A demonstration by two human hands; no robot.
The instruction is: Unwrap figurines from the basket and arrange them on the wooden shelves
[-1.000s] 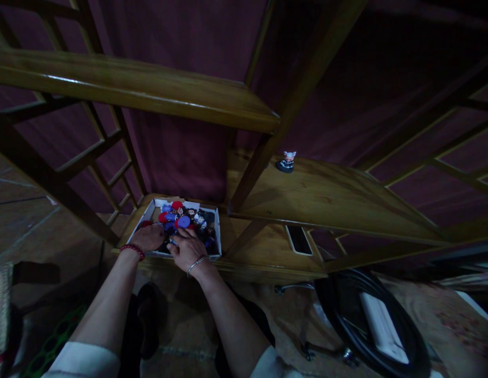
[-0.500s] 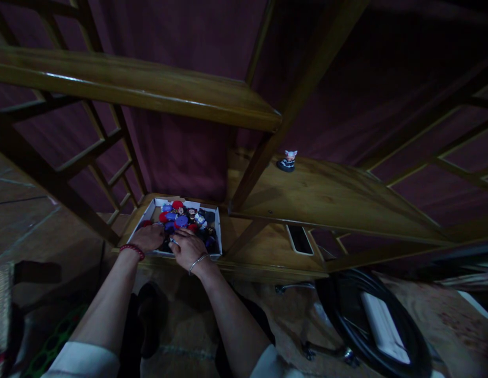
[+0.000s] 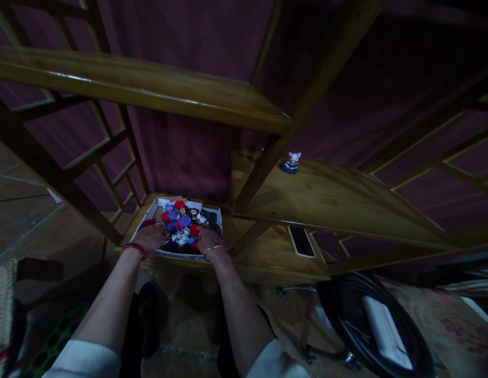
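Figurines jumbled, red, purple, white-and-blue | white box | my left hand, right hand among them; grip: can't tell

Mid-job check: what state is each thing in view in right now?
Shallow white box: open, on the lower shelf.
Figurines: jumbled together inside the box.
Left hand: back up, in the box; grip hidden.
Right hand: fingers down among figurines; grip unclear.
Pale-headed figurine: upright on the raised shelf.
Phone-like device: lying flat, dark face up.
Black hose or cable: coiled.
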